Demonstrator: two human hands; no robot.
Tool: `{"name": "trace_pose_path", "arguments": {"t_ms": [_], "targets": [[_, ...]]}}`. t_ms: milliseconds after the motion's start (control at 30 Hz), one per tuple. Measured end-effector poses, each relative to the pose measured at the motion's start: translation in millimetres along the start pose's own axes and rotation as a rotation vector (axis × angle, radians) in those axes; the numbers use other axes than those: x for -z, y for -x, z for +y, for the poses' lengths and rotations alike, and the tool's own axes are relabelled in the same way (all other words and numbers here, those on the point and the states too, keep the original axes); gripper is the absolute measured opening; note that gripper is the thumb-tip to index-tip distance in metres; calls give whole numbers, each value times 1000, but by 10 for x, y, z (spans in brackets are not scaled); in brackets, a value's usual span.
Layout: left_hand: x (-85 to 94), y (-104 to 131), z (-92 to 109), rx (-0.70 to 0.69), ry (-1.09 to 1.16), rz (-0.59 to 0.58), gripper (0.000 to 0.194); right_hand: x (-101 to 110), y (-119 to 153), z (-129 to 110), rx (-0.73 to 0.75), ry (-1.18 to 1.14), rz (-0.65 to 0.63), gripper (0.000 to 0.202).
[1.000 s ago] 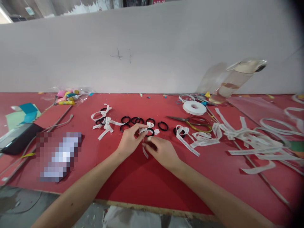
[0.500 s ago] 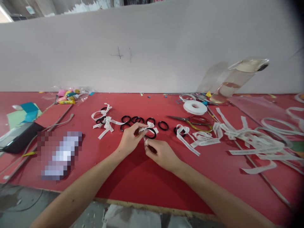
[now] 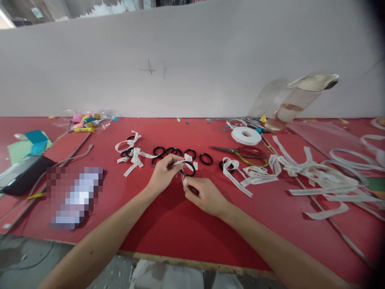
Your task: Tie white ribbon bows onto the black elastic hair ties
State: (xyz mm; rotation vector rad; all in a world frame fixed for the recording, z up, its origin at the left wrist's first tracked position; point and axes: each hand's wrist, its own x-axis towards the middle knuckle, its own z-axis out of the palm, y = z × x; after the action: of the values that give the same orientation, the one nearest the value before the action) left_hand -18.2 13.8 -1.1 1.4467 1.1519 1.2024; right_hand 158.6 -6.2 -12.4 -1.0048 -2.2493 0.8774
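My left hand [image 3: 165,171] pinches a white printed ribbon [image 3: 188,157] tied round a black hair tie [image 3: 189,174], held just above the table. Below the ring, my right hand [image 3: 202,193] is closed on a tail of the same ribbon, which runs up toward my left fingers. The knot is partly hidden by the left fingertips. Behind my hands lie several plain black hair ties [image 3: 206,159]. To the left, hair ties with white ribbon bows [image 3: 136,155] rest on the table; another beribboned hair tie [image 3: 226,165] lies to the right.
Scissors [image 3: 240,153] and a white ribbon roll [image 3: 246,136] lie right of centre. Cut ribbons [image 3: 325,176] heap at the right, below a tilted-looking water bottle [image 3: 296,102]. A blurred-out phone-like object [image 3: 78,196], a dark case [image 3: 28,174] and a cable [image 3: 75,156] are left.
The hair tie has shifted slightly left and toward me, with the left fingers closing over the ribbon knot. The right hand stays nearly where it was, still gripping the ribbon tail.
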Motion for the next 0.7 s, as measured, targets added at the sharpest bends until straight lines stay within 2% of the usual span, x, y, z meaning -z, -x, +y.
{"name": "trace_pose_path", "arguments": {"t_ms": [200,433,500,700], "targets": [[76,1,75,140,277,-184,26,40,-22,53,-88,63,68,17],[81,40,164,100,182,-343,25,114,-52,133,-172,110,96,15],[75,44,172,84,158,-345,24,123,-59,149,-191,147,100,15],[3,45,124,-6,221,-201,34,139,-101,190,-257,245,111,13]]}}
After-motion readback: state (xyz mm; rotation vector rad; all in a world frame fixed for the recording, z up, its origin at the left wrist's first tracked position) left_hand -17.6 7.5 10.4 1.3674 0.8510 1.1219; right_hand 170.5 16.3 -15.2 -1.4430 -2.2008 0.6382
